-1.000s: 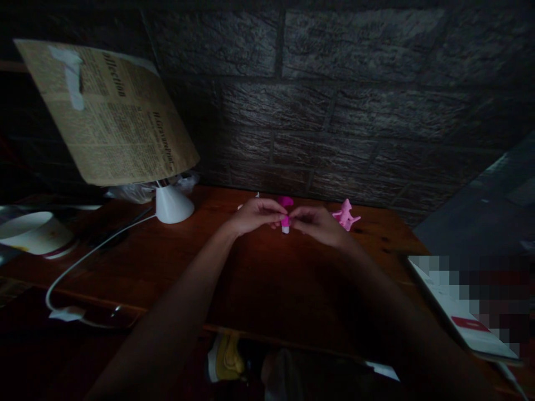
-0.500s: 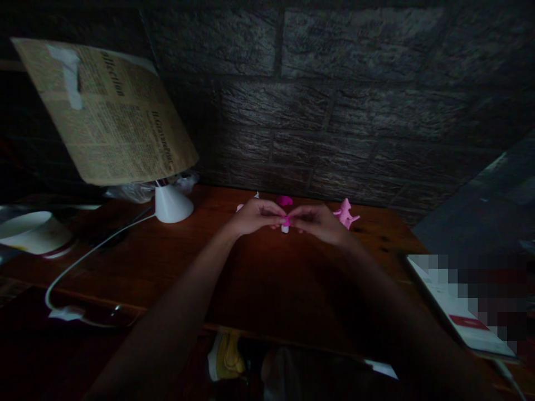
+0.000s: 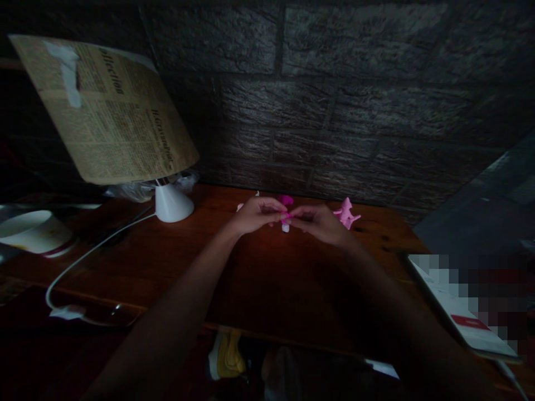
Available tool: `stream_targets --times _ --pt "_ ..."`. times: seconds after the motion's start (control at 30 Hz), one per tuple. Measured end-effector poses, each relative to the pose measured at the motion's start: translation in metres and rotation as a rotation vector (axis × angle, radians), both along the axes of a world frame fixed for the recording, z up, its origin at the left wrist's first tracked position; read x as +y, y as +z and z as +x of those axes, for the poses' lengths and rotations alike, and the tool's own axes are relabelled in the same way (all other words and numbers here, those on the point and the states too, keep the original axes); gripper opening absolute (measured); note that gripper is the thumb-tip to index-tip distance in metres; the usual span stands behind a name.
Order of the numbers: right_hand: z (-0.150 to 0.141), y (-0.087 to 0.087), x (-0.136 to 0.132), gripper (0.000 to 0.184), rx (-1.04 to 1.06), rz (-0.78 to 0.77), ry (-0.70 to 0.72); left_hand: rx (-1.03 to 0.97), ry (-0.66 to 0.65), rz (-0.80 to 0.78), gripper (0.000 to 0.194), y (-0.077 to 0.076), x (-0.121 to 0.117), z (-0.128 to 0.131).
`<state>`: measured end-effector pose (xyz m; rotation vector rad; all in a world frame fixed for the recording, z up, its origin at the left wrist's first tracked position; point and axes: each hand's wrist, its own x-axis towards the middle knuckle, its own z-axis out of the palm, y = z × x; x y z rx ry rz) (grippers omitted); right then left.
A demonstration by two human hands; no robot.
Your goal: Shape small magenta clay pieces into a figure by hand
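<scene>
My left hand (image 3: 256, 216) and my right hand (image 3: 321, 224) meet over the middle of the wooden table. Between their fingertips they pinch a small magenta piece of what looks like modelling clay (image 3: 286, 217). Just below it shows a small white piece (image 3: 285, 228); whether the two are joined I cannot tell. A larger magenta lump (image 3: 286, 199) lies behind my fingers. To the right of my right hand stands a pink pointed figure (image 3: 346, 214). A pale pink bit (image 3: 239, 206) is partly hidden by my left hand, near a tiny white bit (image 3: 257, 194).
On the left are a lamp with a newsprint shade (image 3: 125, 122) and white base (image 3: 173, 203), its cord (image 3: 83, 262), a plastic bag (image 3: 131, 191) and a paper cup (image 3: 35, 234). A flat white-faced panel (image 3: 451, 301) lies right. A dark brick wall (image 3: 317, 100) closes the back.
My fingers have shifted slightly around the magenta piece, and a little more of the white piece shows beneath. The rest stays where it was.
</scene>
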<state>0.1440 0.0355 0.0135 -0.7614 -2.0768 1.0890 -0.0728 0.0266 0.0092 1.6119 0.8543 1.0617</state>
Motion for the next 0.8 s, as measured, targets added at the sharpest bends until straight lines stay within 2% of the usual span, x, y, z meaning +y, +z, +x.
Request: stream_targets --times 0.17,0.27,0.33,0.43,0.5,0.67,0.8 --pt "0.000 -0.004 0.003 0.022 -0.041 0.054 0.034 0.054 -0.006 -0.010 0.025 -0.001 0.000 0.000" --pt "-0.001 -0.004 0.002 0.023 -0.036 0.055 0.034 0.014 -0.023 -0.017 0.030 -0.001 0.001 0.000" --pt "-0.002 -0.004 0.002 0.023 -0.019 0.062 0.011 -0.050 0.010 -0.042 0.033 0.000 0.002 -0.001" --pt "-0.002 -0.005 0.003 0.023 0.023 0.089 -0.078 -0.176 0.126 -0.180 0.026 0.000 0.003 0.000" --pt "-0.002 -0.007 0.005 0.023 0.060 0.102 -0.118 -0.252 0.153 -0.308 0.020 -0.003 0.004 0.002" --pt "-0.002 -0.008 0.005 0.022 0.081 0.117 -0.091 -0.367 0.022 -0.525 0.020 -0.006 0.003 0.010" --pt "-0.004 -0.005 0.002 0.020 0.103 0.070 -0.064 -0.447 0.041 -0.580 0.018 -0.003 0.000 0.015"
